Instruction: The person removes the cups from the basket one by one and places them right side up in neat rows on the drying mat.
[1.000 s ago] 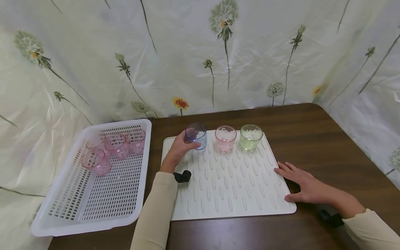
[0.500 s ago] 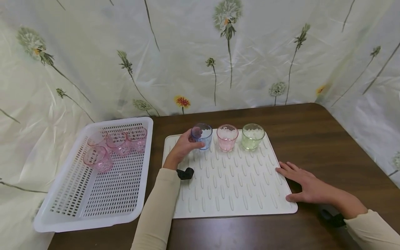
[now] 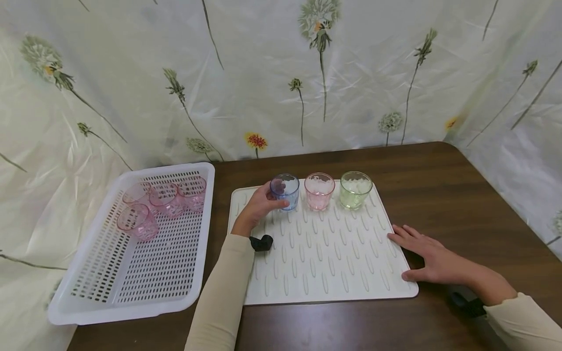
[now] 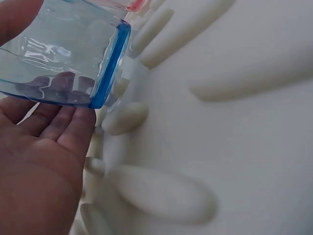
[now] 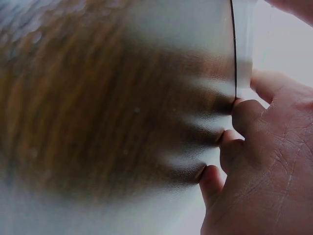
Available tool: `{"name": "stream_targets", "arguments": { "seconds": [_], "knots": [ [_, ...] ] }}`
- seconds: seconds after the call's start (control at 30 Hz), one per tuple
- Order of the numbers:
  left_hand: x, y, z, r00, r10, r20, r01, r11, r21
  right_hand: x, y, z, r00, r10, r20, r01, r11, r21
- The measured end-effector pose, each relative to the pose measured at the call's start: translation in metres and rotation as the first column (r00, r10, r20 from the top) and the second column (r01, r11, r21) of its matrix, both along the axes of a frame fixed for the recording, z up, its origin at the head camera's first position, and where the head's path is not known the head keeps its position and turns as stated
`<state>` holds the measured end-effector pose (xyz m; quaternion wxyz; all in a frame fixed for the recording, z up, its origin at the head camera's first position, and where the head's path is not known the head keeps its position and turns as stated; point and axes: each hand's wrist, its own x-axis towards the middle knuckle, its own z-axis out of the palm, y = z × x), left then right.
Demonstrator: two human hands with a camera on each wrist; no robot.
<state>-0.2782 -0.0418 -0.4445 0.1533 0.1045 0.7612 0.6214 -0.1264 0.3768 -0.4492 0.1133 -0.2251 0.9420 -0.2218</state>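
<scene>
My left hand (image 3: 258, 205) holds a clear blue glass (image 3: 287, 199) upright at the back of the white ridged mat (image 3: 307, 273). Its thumb lies on the near side, and the other fingers wrap the left side. In the left wrist view the blue glass (image 4: 54, 54) stands on its thick base against the ridges. A pink glass (image 3: 319, 194) is just to its right, followed by a green glass (image 3: 354, 191). My right hand (image 3: 432, 257) rests at the mat's right edge with its fingers spread, touching the table and the mat's border.
On the left a white perforated basket (image 3: 203, 253) contains several pink glasses (image 3: 142, 226), grouped in its back part. The dark wooden table (image 3: 461, 195) reaches back to a flower-patterned curtain (image 3: 259, 73).
My left hand has shifted the blue glass a little to the right, closer to the pink one. The right hand has stayed at the mat's edge.
</scene>
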Motion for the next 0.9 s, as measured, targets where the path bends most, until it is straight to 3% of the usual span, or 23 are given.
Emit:
{"name": "stream_targets", "arguments": {
  "seconds": [0.4,0.67,0.77,0.9],
  "knots": [
    [0.001,0.000,0.000,1.000,-0.004,-0.018,0.003,0.998,-0.059,0.000,0.000,0.001,1.000,0.015,-0.016,-0.015,1.000,-0.006],
    [0.003,-0.002,0.008,0.999,0.016,0.038,-0.012,0.994,-0.109,0.000,-0.002,0.002,1.000,0.008,0.000,-0.008,1.000,0.001],
    [0.007,-0.005,0.013,0.999,0.027,0.022,-0.025,0.998,-0.063,0.000,-0.002,0.001,1.000,0.011,-0.002,-0.011,1.000,0.002],
    [0.014,-0.006,0.027,0.990,0.107,-0.090,-0.101,0.993,0.065,0.001,0.000,0.001,1.000,0.014,-0.008,-0.013,1.000,0.014]
  ]
}}
